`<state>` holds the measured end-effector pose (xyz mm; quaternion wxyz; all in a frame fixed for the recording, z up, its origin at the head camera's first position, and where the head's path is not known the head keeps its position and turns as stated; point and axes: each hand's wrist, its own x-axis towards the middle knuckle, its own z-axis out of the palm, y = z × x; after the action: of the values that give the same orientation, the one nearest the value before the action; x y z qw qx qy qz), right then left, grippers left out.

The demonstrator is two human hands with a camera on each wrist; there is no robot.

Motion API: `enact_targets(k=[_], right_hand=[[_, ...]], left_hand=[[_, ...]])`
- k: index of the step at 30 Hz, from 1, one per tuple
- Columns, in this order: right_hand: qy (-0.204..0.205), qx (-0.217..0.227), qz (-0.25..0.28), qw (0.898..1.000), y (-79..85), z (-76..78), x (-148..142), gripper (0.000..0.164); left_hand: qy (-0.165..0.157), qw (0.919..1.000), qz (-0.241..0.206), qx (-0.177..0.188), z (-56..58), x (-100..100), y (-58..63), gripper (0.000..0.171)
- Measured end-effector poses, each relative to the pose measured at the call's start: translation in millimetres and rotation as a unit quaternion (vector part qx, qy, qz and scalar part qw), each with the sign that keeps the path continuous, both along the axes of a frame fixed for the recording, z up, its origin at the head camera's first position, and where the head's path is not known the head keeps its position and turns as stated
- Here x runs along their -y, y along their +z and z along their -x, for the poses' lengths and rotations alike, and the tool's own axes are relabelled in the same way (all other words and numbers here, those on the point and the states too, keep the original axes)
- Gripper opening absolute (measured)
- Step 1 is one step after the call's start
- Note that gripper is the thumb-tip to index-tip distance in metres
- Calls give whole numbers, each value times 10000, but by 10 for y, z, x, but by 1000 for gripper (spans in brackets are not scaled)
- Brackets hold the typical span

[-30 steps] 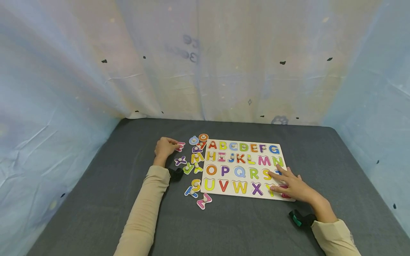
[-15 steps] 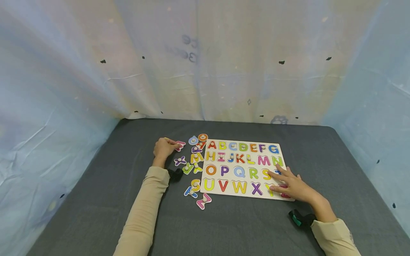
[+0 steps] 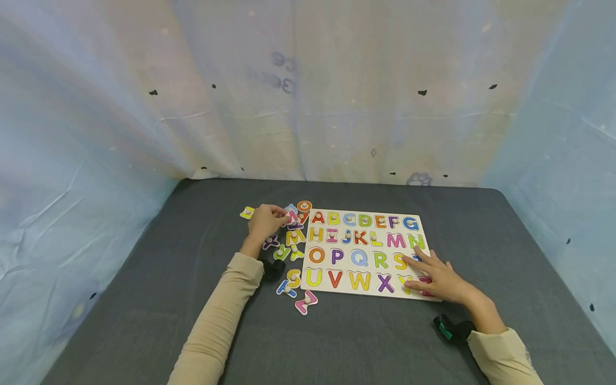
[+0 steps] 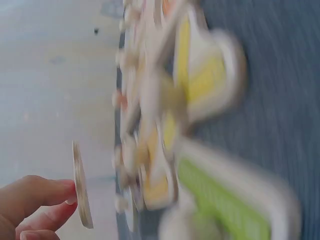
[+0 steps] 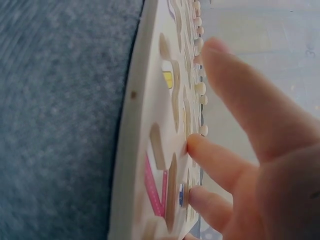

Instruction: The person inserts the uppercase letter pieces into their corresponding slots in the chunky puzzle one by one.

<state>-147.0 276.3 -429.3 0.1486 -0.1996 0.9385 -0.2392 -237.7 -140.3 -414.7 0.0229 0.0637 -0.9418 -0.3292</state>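
Observation:
My left hand point(image 3: 264, 220) pinches a pink letter puzzle piece point(image 3: 293, 216), which looks like an M, above the loose letters left of the board. In the left wrist view the held piece point(image 4: 82, 187) appears edge-on, its knob between the fingertips, apart from the blurred pieces beyond. The white alphabet puzzle board point(image 3: 322, 267) has knobbed letters in its top row and part of the second row; the lower recesses show printed letters. With fingers spread, my right hand point(image 3: 445, 279) rests on the board's right side, partly covering the recesses near S, Y and Z.
Loose knobbed letters lie left of the board: an orange O point(image 3: 304, 206), a yellow M- or W-shaped piece point(image 3: 295, 237), a purple X point(image 3: 270, 242), a blue T point(image 3: 286, 289), a pink Z point(image 3: 306, 302). Farther left lies a yellow piece point(image 3: 247, 212). Dark cloth point(image 3: 366, 342) covers the table.
My left hand has lifted the pink letter and moved it right, toward the board. The yellow piece behind that hand has come into view. My right hand has stayed in place.

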Motion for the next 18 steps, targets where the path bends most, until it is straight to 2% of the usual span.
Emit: enact_targets(k=[6, 13, 18], right_hand=[[53, 11, -13, 10000, 6, -1, -8, 77], [-22, 66, -61, 10000, 19, -9, 8, 79], [-57, 116, -67, 9999, 24, -20, 15, 80]], left_hand=[[-450, 9989, -85, -62, -45, -239, 37, 22], [-997, 9945, -92, -307, -117, -525, 75, 20], [-1252, 9910, -251, -391, -172, -713, 115, 15]])
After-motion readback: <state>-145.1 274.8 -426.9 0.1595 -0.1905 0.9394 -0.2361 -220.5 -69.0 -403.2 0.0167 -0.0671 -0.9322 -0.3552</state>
